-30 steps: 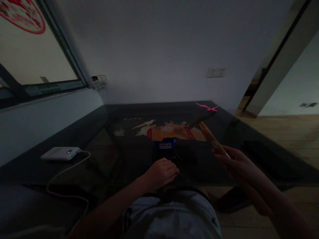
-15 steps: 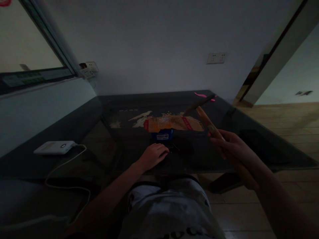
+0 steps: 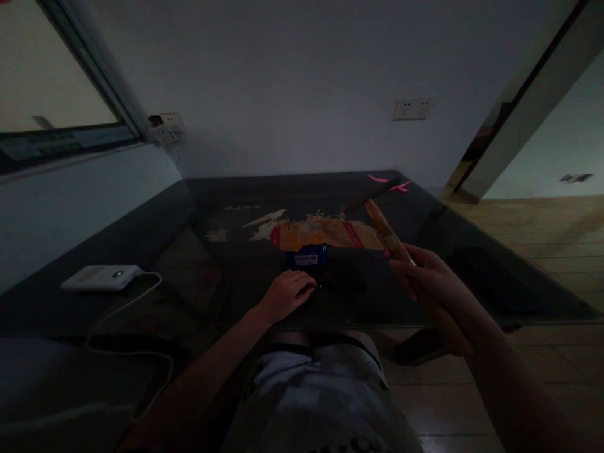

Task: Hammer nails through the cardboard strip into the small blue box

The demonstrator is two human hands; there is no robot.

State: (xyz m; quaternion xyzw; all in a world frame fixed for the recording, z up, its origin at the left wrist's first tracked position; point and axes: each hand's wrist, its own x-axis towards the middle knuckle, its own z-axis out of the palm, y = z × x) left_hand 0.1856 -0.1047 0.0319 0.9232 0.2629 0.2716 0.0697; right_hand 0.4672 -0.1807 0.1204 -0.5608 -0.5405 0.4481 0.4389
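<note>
My right hand (image 3: 422,270) is wrapped round the wooden handle of a hammer (image 3: 384,226). Its long dark head is raised over the right part of the table. On the tabletop, my left hand (image 3: 289,294) rests with fingers curled and close together; what lies under the fingertips is hidden. Small thin nails (image 3: 325,281) seem to lie beside those fingertips, though the dim light blurs them. Just beyond is a blue box (image 3: 306,257) with a white label. A flat orange-brown piece of cardboard (image 3: 325,233) with red bands lies across it, thin nails standing upright at its left end.
The dark glass table (image 3: 226,251) meets the wall at the back. A white power bank (image 3: 100,278) with a cable sits at the left. Pink strips (image 3: 396,187) lie at the far right corner. A dark flat object (image 3: 495,277) is near the right edge.
The hammer and my right hand have shifted slightly left, and the hammer head sits a little lower. My left hand has barely moved.
</note>
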